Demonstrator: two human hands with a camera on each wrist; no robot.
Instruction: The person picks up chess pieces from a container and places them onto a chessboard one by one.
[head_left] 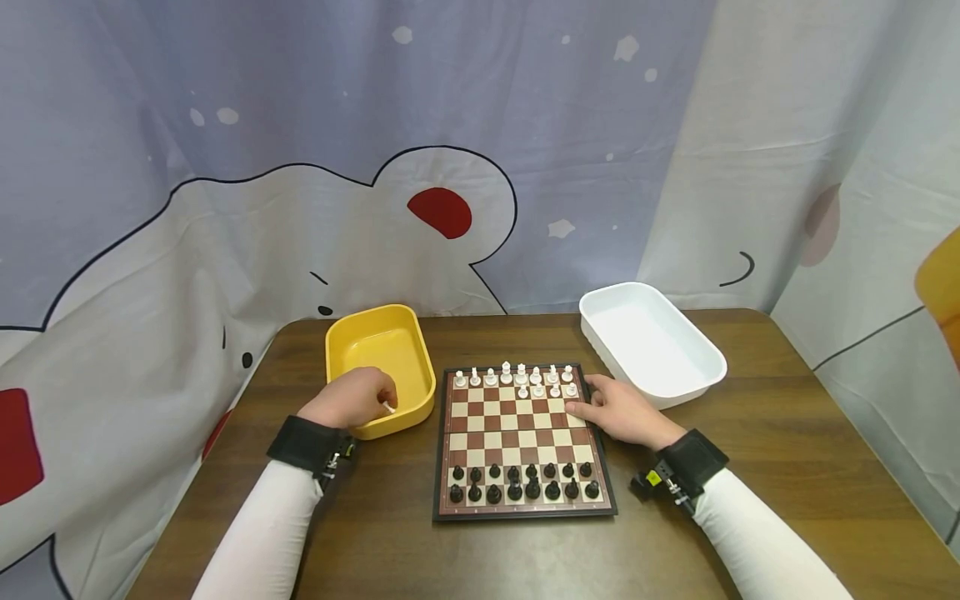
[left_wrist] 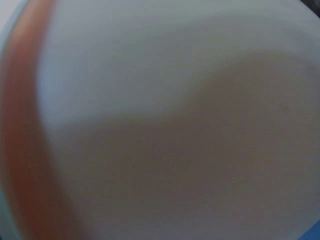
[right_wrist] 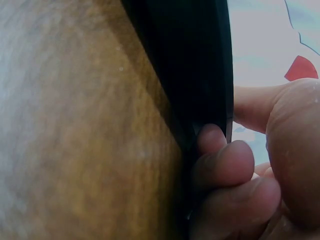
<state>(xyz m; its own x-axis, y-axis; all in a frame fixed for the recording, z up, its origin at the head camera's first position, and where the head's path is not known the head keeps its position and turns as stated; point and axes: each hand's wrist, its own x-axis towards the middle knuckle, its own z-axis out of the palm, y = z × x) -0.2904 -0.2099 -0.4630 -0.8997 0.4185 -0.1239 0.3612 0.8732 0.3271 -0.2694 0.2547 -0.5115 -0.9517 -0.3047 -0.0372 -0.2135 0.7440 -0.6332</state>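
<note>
In the head view my left hand (head_left: 352,397) reaches over the near right rim of a yellow tray (head_left: 335,350). Its fingers pinch a small white chess piece (head_left: 388,407), mostly hidden by them. The chessboard (head_left: 498,442) lies mid-table, white pieces (head_left: 506,375) along its far side and black pieces (head_left: 513,492) in two rows along the near side. My right hand (head_left: 626,412) grips the board's right edge, thumb on top. In the right wrist view, curled fingers (right_wrist: 225,165) press against the board's dark side (right_wrist: 195,65). The left wrist view is too blurred to read.
A white tray (head_left: 693,354) stands at the back right, just beyond the right hand. Wooden tabletop (head_left: 375,533) surrounds the board. Behind the table hangs a printed curtain (head_left: 585,167).
</note>
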